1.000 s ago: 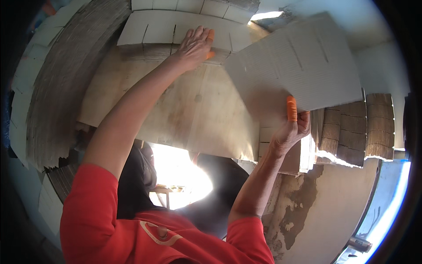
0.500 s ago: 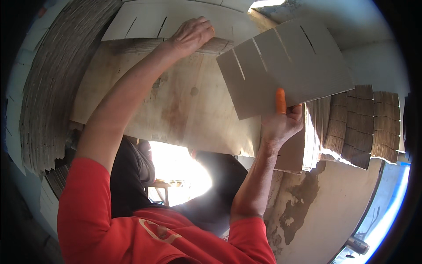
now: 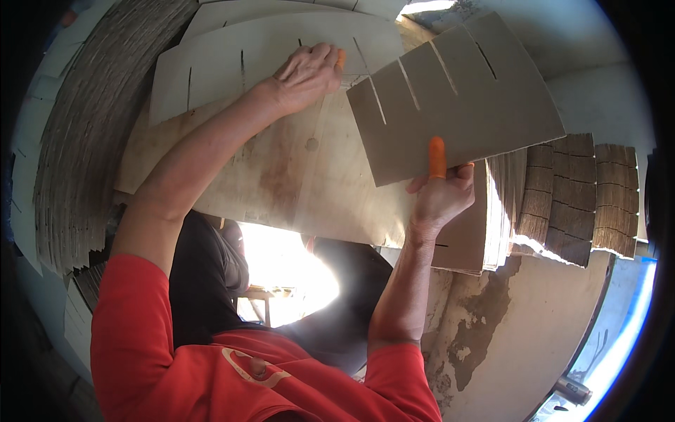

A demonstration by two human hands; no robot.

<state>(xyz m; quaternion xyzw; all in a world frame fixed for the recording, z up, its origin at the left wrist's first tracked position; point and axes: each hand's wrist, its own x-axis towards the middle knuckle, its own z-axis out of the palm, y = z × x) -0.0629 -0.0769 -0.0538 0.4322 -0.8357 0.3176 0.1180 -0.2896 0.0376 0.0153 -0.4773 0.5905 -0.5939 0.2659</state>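
Note:
My right hand (image 3: 444, 200) holds up a grey cardboard sheet (image 3: 467, 112) with several narrow slits along its far edge. An orange finger cover on the thumb presses on the sheet's face, and the other fingers are behind it. Farther left, my left hand (image 3: 308, 77) has its fingers closed at a pale slotted cardboard sheet (image 3: 214, 70), which lies over the far part of a wooden board (image 3: 232, 169). Orange also shows at a left fingertip. What lies under the left fingers is hidden.
A tall stack of cardboard sheets (image 3: 105, 141) stands along the left. Bundles of slotted cardboard (image 3: 573, 204) stand at the right, beside more upright sheets (image 3: 460, 243). More pale sheets (image 3: 267, 8) lie at the far edge. A metal cylinder (image 3: 573, 391) is at lower right.
My left hand has come slightly nearer, and the pale sheet has slid with it toward me, covering the stack edge seen before. The right hand's sheet has shifted slightly left and up.

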